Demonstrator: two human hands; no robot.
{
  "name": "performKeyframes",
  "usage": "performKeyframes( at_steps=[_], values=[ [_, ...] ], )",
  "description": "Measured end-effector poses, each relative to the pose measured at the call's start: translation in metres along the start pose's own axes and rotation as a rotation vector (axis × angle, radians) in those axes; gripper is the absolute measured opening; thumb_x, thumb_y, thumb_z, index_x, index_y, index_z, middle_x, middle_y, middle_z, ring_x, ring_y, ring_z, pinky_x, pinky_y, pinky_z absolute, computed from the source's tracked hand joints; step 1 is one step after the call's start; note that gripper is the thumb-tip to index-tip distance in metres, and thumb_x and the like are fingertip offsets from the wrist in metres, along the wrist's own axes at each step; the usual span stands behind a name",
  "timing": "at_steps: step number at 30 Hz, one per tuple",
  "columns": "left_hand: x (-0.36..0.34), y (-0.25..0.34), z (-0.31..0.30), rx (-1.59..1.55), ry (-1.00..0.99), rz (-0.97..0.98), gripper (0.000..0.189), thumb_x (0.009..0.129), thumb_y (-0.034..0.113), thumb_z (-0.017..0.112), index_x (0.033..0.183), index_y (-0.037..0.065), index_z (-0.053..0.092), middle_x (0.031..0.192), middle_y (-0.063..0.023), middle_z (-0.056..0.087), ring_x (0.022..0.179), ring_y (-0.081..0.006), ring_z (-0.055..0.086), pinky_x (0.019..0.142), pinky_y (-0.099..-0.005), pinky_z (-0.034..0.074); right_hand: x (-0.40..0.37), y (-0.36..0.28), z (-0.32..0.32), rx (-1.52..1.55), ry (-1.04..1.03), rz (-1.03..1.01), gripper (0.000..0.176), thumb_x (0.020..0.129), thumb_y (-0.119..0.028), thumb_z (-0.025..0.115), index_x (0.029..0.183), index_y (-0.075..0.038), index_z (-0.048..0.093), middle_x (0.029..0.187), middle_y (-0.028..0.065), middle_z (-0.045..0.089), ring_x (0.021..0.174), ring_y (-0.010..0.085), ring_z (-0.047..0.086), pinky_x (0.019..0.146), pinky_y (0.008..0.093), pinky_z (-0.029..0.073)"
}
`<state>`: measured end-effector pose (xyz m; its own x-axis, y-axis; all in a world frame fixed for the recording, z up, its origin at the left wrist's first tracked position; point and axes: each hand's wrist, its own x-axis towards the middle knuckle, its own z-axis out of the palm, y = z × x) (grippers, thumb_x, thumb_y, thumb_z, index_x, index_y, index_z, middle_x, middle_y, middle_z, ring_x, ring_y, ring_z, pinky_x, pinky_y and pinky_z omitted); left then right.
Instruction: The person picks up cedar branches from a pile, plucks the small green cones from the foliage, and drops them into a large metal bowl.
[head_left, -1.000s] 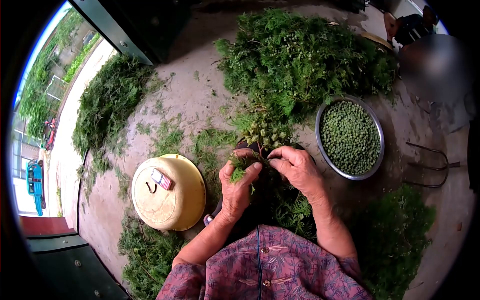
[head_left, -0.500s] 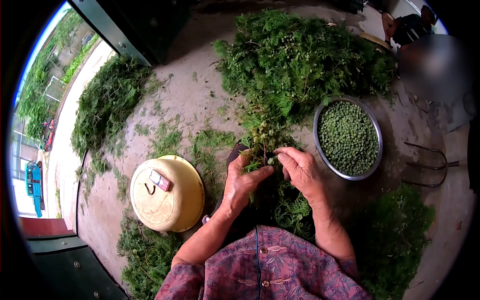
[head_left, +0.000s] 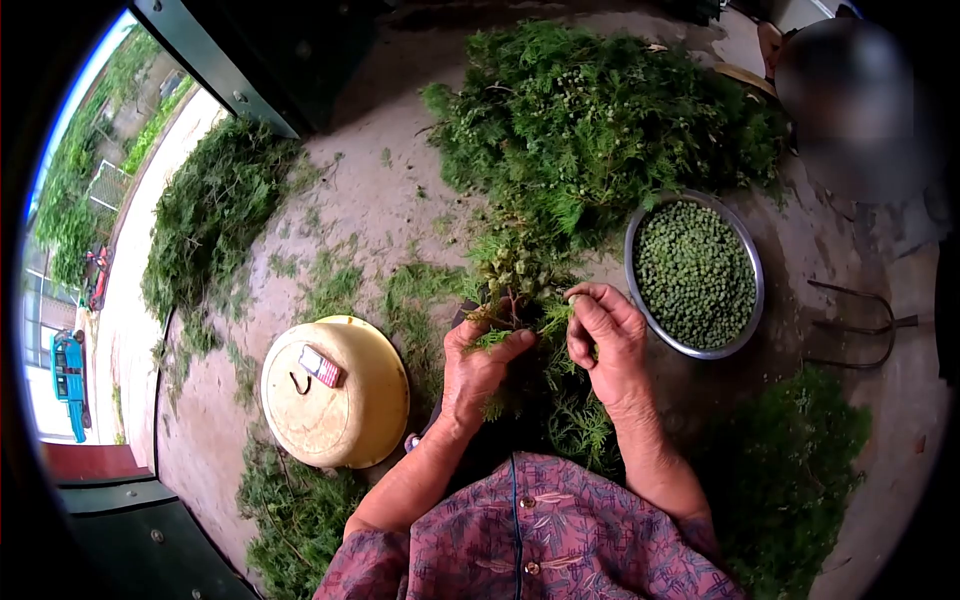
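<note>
A leafy green branch [head_left: 512, 290] with small cones hangs between my hands, in front of my lap. My left hand [head_left: 474, 372] is closed round its stem, thumb pointing right. To the right of the branch my right hand [head_left: 606, 335] is pinched at its fingertips; whatever sits in the pinch is too small to name. Just right of that hand stands a metal bowl [head_left: 632, 275] holding many round green cones [head_left: 697, 275]. Beyond my hands lies a large heap of cut green branches [head_left: 610, 120].
An upturned yellow basin [head_left: 335, 400] with a small packet [head_left: 320, 366] on it stands at left. More branches lie at far left [head_left: 215, 215], lower left [head_left: 295, 510] and lower right [head_left: 790, 480]. A metal fork [head_left: 885, 330] lies right; a blurred person [head_left: 850, 130] is beyond it.
My right hand has moved right, away from my left hand and towards the bowl. My left hand keeps its hold on the branch, which has tilted slightly. The person at upper right has shifted.
</note>
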<state>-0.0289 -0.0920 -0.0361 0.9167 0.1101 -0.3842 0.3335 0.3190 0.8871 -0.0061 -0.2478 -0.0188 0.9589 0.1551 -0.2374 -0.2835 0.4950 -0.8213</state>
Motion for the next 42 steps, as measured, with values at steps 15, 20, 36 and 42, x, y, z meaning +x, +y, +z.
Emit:
performKeyframes(
  at_steps=[15, 20, 36, 42],
  values=[
    [0.008, 0.029, 0.000, -0.243, -0.027, -0.190, 0.008, 0.078, 0.007, 0.065, 0.085, 0.006, 0.061, 0.075, -0.0054, 0.064, 0.065, -0.0153, 0.060, 0.063, -0.0269, 0.048, 0.057, -0.023, -0.159, 0.594, 0.542, 0.078, 0.033, 0.093, -0.033, 0.045, 0.094, -0.001, 0.053, 0.083, 0.0110, 0.058, 0.072, 0.0235, 0.056, 0.059, 0.0322, 0.047],
    [0.006, 0.034, 0.004, -0.239, 0.007, -0.165, 0.010, 0.078, 0.003, 0.062, 0.087, 0.006, 0.059, 0.071, -0.0073, 0.063, 0.063, -0.0171, 0.059, 0.060, -0.0279, 0.049, 0.059, -0.039, -0.185, 0.588, 0.431, -0.018, 0.029, 0.095, -0.031, 0.039, 0.097, -0.005, 0.053, 0.086, 0.0096, 0.058, 0.074, 0.0232, 0.057, 0.059, 0.0329, 0.046],
    [0.008, 0.022, 0.005, -0.155, 0.071, -0.066, 0.010, 0.079, 0.011, 0.064, 0.083, 0.003, 0.059, 0.067, -0.0058, 0.060, 0.058, -0.0144, 0.055, 0.057, -0.0255, 0.044, 0.097, -0.103, -0.306, -0.084, 0.749, -0.366, 0.053, 0.088, -0.051, 0.045, 0.123, -0.011, 0.047, 0.127, -0.0010, 0.050, 0.126, 0.0213, 0.031, 0.104, 0.0511, 0.010],
    [0.010, 0.021, 0.004, -0.188, 0.076, -0.115, 0.008, 0.079, 0.010, 0.064, 0.081, 0.003, 0.060, 0.066, -0.0046, 0.059, 0.057, -0.0138, 0.055, 0.054, -0.0254, 0.045, 0.084, -0.116, -0.290, 0.246, 0.780, -0.563, 0.023, 0.090, -0.009, 0.049, 0.111, -0.001, 0.053, 0.101, 0.0116, 0.059, 0.093, 0.0235, 0.056, 0.088, 0.0398, 0.045]
  ],
)
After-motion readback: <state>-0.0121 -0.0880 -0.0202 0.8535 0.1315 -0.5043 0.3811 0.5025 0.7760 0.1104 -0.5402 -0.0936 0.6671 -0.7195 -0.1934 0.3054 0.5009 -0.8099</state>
